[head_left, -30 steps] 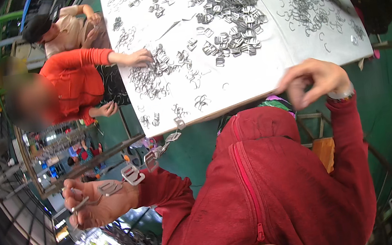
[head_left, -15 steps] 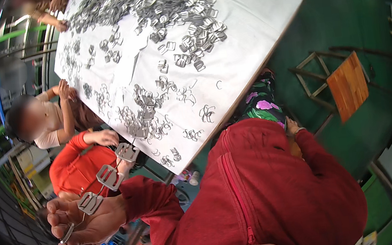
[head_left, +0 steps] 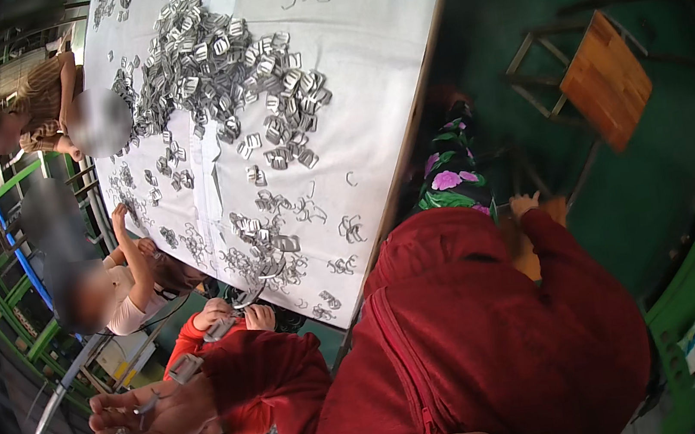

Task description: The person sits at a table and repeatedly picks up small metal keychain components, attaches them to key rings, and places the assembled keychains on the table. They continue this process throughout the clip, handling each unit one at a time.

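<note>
One left hand (head_left: pixel 164 420), bare, palm turned up, fingers partly curled, thumb and fingertips closed on the end of one string of grey metal slotted buckles joined by curved wire pieces (head_left: pixel 186 369); the string lies over the palm and wrist and runs up toward the near corner of the table, left of the person's body.

One right hand (head_left: pixel 525 204), at the person's right side, fingers partly spread, at an orange-brown wooden seat (head_left: pixel 529 259); whether it grips the seat cannot be told.

One table with a white sheet cover (head_left: pixel 363 59), bearing: one large heap of loose grey metal buckles (head_left: pixel 195 71); several small clusters of thin, curved grey metal hooks (head_left: pixel 352 229).

One dark red zipped jacket (head_left: pixel 484 339) and black trousers with pink and green flowers (head_left: pixel 447 180), worn.

One co-worker in bright red sleeves (head_left: pixel 179 346), both hands near the string.

One metal-framed stool with a wooden seat (head_left: pixel 608 81), well apart, to the right
</note>
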`<state>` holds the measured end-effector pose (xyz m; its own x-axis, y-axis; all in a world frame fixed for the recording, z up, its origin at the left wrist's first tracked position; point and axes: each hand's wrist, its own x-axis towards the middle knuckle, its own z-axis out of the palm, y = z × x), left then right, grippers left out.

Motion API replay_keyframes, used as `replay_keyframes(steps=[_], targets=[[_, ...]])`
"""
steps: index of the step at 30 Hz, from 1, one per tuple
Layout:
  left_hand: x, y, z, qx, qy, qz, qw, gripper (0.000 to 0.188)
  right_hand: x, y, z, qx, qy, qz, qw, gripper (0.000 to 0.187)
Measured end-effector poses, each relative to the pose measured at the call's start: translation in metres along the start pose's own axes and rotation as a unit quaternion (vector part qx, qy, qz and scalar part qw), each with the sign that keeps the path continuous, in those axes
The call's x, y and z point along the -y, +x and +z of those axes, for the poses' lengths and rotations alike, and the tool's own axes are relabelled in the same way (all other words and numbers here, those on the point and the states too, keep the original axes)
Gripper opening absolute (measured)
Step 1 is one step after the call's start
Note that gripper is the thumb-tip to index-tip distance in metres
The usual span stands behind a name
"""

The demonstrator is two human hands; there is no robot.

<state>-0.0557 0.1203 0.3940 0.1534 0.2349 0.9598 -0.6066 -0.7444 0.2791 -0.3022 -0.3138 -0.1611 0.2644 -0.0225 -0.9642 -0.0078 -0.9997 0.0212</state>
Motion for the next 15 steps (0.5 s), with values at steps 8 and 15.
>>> replay_keyframes(steps=[8,15], targets=[[-0.004,0.025,0.034,0.031,0.052,0.003,0.998,0.013,-0.059,0.074,0.072,0.024,-0.02,-0.159,0.987,0.042],[-0.002,0.023,0.102,-0.016,-0.186,-0.119,0.975,0.006,-0.118,0.09,0.06,0.098,0.061,-0.137,0.984,0.046]])
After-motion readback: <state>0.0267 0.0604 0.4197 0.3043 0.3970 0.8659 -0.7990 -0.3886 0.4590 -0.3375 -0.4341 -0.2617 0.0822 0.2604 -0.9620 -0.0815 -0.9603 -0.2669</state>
